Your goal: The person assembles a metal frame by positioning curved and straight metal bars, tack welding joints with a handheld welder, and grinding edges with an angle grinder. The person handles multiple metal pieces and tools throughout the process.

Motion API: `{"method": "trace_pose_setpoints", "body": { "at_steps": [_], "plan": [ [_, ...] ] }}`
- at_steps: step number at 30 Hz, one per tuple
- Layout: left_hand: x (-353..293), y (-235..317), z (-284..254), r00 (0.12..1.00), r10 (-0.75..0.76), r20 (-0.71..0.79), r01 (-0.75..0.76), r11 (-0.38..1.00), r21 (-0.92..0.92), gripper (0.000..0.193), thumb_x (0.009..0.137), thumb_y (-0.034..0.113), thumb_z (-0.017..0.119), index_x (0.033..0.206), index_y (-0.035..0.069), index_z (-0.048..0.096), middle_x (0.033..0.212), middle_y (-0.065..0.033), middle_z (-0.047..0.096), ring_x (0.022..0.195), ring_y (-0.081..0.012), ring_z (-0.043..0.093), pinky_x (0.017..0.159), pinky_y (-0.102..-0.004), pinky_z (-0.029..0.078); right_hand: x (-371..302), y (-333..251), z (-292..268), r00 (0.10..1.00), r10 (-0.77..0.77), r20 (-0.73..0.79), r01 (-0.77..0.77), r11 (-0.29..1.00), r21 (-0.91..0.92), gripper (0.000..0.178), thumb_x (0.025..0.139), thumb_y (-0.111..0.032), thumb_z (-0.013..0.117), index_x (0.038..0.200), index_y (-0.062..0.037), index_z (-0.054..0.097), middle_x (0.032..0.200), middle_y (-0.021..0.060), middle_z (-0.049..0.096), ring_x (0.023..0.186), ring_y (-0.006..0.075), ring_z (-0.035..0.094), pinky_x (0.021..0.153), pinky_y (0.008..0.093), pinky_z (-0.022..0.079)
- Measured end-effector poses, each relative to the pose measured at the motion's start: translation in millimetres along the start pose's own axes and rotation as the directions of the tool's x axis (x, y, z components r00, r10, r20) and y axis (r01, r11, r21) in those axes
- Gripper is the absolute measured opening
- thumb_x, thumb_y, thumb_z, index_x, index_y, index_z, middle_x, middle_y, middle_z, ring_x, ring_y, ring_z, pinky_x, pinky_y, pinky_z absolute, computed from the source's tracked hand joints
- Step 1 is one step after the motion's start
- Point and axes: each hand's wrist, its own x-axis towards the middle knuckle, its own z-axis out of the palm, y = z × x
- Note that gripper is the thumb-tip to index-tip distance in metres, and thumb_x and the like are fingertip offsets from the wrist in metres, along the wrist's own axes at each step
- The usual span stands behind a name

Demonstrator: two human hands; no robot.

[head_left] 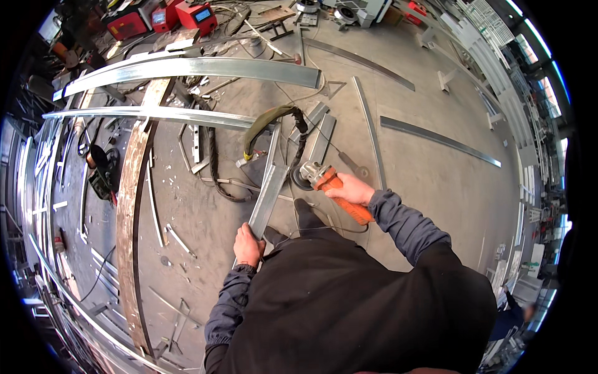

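Observation:
My right hand (352,189) is wrapped round the orange body of an angle grinder (324,179). The grinder's metal head points left, and its dark disc is close to the far end of a metal profile (269,194); whether the two touch, I cannot tell. My left hand (247,247) grips the near end of that grey profile, which slants away from me. Just past its far end hangs a thick cable in a green-brown sleeve (268,119). Shorter metal pieces (322,138) lie on the floor beyond the grinder.
Long galvanized profiles (199,70) stretch across the upper left beside a worn wooden beam (129,230). Loose bars (439,141) lie on the floor to the right. Cables and scraps litter the left. Red machines (196,17) stand at the back, and another person (509,318) is at lower right.

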Motion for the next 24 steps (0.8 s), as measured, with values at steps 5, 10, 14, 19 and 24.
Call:
{"method": "trace_pose_setpoints", "body": {
  "at_steps": [5,10,14,19,24],
  "plan": [
    [-6.2,-2.7,0.1,0.993,0.058,-0.103,-0.058,0.998,0.002,0.056,0.070,0.018,0.081,0.116,0.004,0.052,0.107,-0.0175,0.061,0.100,-0.0438,0.063,0.082,-0.0529,0.053,18.8,-13.2,-13.1,0.998,0.019,0.065,-0.008,0.987,-0.161,0.076,0.084,-0.054,0.079,0.132,0.0029,0.061,0.120,0.0213,0.073,0.113,0.0338,0.070,0.100,0.0419,0.052],
    [-4.7,3.7,11.0,0.991,-0.054,-0.122,0.064,0.995,0.081,0.055,0.070,0.018,0.078,0.117,0.004,0.055,0.105,-0.0173,0.062,0.100,-0.0428,0.063,0.083,-0.0524,0.054,42.6,-4.1,-25.3,0.987,0.045,0.152,-0.012,0.977,-0.215,0.077,0.084,-0.059,0.076,0.131,0.0002,0.062,0.120,0.0222,0.072,0.113,0.0380,0.069,0.100,0.0441,0.052],
    [-2.6,7.0,12.5,0.990,-0.080,-0.114,0.090,0.992,0.085,0.055,0.070,0.019,0.078,0.118,0.004,0.056,0.105,-0.0167,0.063,0.101,-0.0419,0.064,0.085,-0.0512,0.055,59.6,3.5,-30.6,0.974,0.006,0.226,0.031,0.986,-0.163,0.077,0.085,-0.059,0.075,0.131,0.0006,0.061,0.120,0.0220,0.072,0.112,0.0381,0.069,0.100,0.0437,0.052],
    [1.4,9.6,12.6,0.991,-0.103,-0.082,0.112,0.988,0.103,0.054,0.071,0.019,0.080,0.117,0.004,0.056,0.105,-0.0167,0.063,0.101,-0.0420,0.064,0.084,-0.0507,0.055,73.2,13.2,-32.0,0.966,0.012,0.259,0.024,0.990,-0.136,0.076,0.086,-0.056,0.076,0.133,0.0014,0.060,0.122,0.0215,0.071,0.114,0.0371,0.068,0.101,0.0433,0.051],
    [0.4,10.7,14.0,0.989,-0.117,-0.086,0.125,0.988,0.090,0.054,0.070,0.019,0.080,0.116,0.004,0.056,0.105,-0.0171,0.063,0.101,-0.0419,0.064,0.083,-0.0509,0.055,85.9,7.2,-40.3,0.968,0.018,0.252,0.015,0.992,-0.126,0.074,0.088,-0.052,0.075,0.137,0.0010,0.059,0.123,0.0205,0.071,0.115,0.0358,0.068,0.102,0.0423,0.051]
  ]
}}
